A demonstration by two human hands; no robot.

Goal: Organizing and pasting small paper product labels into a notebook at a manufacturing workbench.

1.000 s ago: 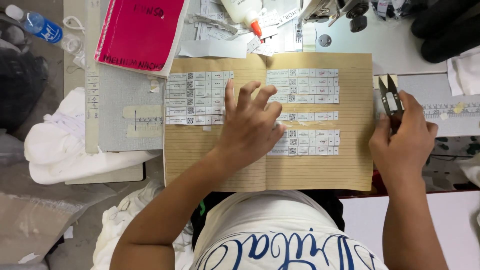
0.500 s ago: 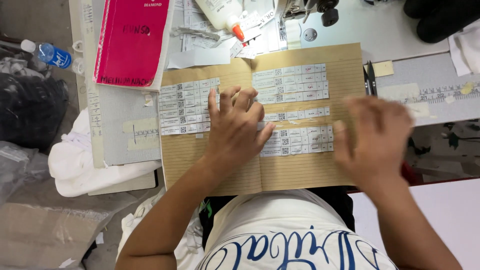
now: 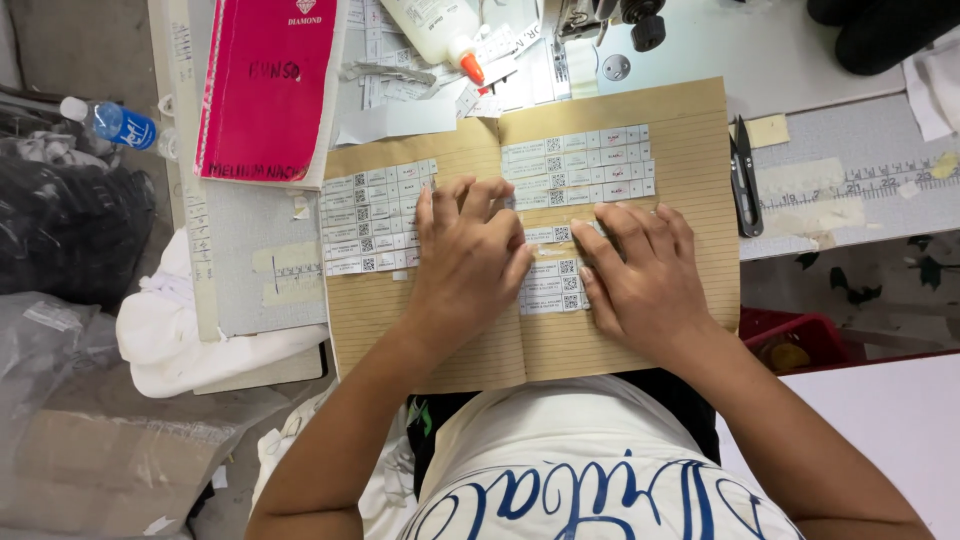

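Both hands lie flat and open on the open brown ruled notebook (image 3: 640, 340), gripping nothing: the left hand (image 3: 470, 265) presses near the centre fold, and the right hand (image 3: 640, 280), which a second ago held the black thread snips out at the edge, has come in to press the small white printed labels (image 3: 555, 285) stuck on the right page. The snips (image 3: 745, 180) now lie free on the worktop (image 3: 850, 150) just beside the notebook, with a glue bottle (image 3: 435, 30) and a pink book (image 3: 265, 85) further back.
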